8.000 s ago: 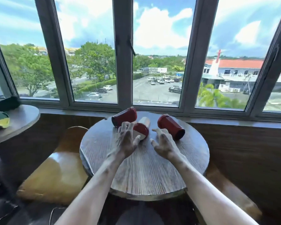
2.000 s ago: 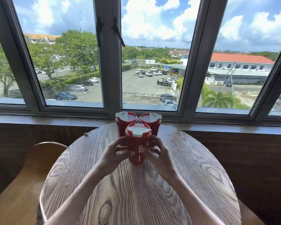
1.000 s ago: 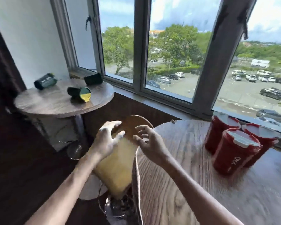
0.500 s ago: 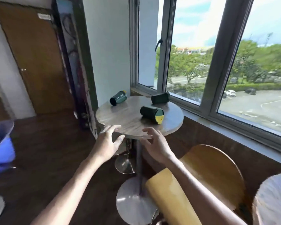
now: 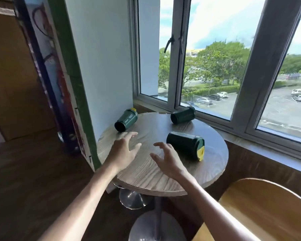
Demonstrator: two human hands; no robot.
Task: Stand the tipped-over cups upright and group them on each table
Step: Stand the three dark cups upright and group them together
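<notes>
You are looking down at a small round wooden bench (image 5: pixel 146 174) set beside a window (image 5: pixel 215 66). Three dark green cups lie tipped on their sides on it, well apart from each other.

Your left hand (image 5: pixel 122 152) reaches over the near left part of the bench with its fingers (image 5: pixel 131 135) spread wide and the palm facing down. It holds nothing; whether it touches the wood cannot be told. Its fingertips point toward the cup at the far left edge (image 5: pixel 126 120), which lies with its dark base toward you, white lettering on its side and a yellow lid at its far end. The hand has not reached that cup.

Your right hand (image 5: pixel 167 160) hovers over the middle of the bench, open and empty, with its fingers (image 5: pixel 161 145) curled like a loose claw. It is just beside the cup near the right edge (image 5: pixel 185 145), which lies crosswise with its yellow lid toward the right edge. A small gap shows between fingertips and cup.

The third cup (image 5: pixel 183 115) lies at the far edge, next to the window sill.

A wooden chair (image 5: pixel 261 209) stands at the lower right, near the bench.
</notes>
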